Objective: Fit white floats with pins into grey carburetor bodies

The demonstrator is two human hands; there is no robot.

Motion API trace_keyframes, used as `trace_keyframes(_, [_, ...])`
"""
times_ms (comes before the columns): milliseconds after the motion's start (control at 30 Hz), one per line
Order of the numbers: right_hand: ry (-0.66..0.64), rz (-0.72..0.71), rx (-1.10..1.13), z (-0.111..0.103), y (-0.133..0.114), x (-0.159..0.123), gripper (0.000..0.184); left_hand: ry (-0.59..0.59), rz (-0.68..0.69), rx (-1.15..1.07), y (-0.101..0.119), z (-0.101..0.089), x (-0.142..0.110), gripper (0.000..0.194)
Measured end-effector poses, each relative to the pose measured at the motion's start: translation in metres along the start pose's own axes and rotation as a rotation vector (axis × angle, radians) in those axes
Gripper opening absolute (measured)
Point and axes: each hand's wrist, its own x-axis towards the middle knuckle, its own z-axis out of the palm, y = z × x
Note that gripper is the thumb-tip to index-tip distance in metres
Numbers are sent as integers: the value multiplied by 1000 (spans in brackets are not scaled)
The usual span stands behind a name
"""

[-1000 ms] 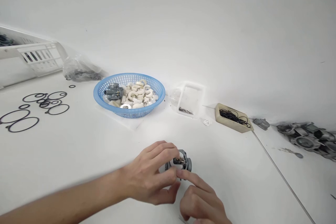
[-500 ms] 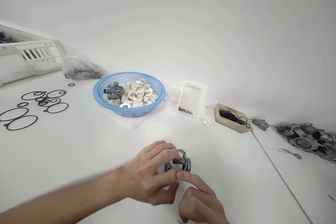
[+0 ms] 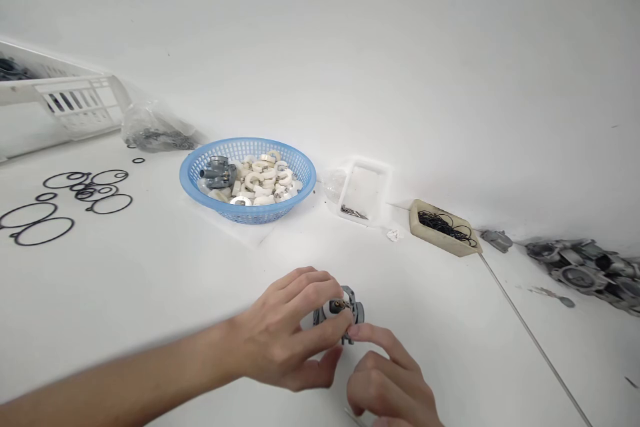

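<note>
In the lower middle of the head view, a grey metal carburetor body [image 3: 359, 312] with a white plastic float [image 3: 328, 312] and small brass parts in its opening rests on the table. My left hand [image 3: 295, 323] grips it from the left, its fingers over the float and near side. The index finger of my right hand [image 3: 387, 377] points at the carburetor's near right edge, its tip against or very close to it. The other right fingers are curled, and a thin metal rod [image 3: 354, 416] sticks out beneath them; most of it is hidden.
Behind stands a blue basket [image 3: 187, 177] with white floats and a carburetor. A white tray [image 3: 367, 183] holds small metal pins, a cream tray [image 3: 443, 243] black rings. Loose O-rings [image 3: 45, 232] lie left; grey metal parts [image 3: 580, 273] are piled right, past a thin rod [image 3: 535, 337].
My right hand has shifted slightly right, its index fingertip moving along the carburetor's near edge, and more of the thin rod shows. My left index finger has reached slightly farther right.
</note>
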Motion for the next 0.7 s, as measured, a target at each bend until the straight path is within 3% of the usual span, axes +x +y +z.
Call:
trace_keyframes(67, [0,-44,-37,8,4,-5,40,-7,0,-4,-1,0,-1,29])
trace_keyframes(133, [81,-78,-52,19,9,-13,43,-4,3,-7,-1,0,-1,28])
trace_keyframes(200, [159,-74,-61,30,11,-23,44,-3,1,-8,-2,0,-1,25])
trace_keyframes(267, [158,-48,-54,36,12,-28,44,-2,-6,-6,-3,-1,-1,19])
trace_keyframes(367, [107,-56,3,31,11,-23,40,0,-17,-1,-4,-2,0,14])
trace_keyframes(533, [-142,-61,192,13,8,-5,35,-10,-27,-5,-6,-4,1,15])
trace_keyframes(600, [-145,59,374,10,4,-6,32,-15,-25,-5,-6,-4,0,13])
trace_keyframes(700, [24,446,810,7,-3,-6,23,-31,-31,12,-6,-3,1,12])
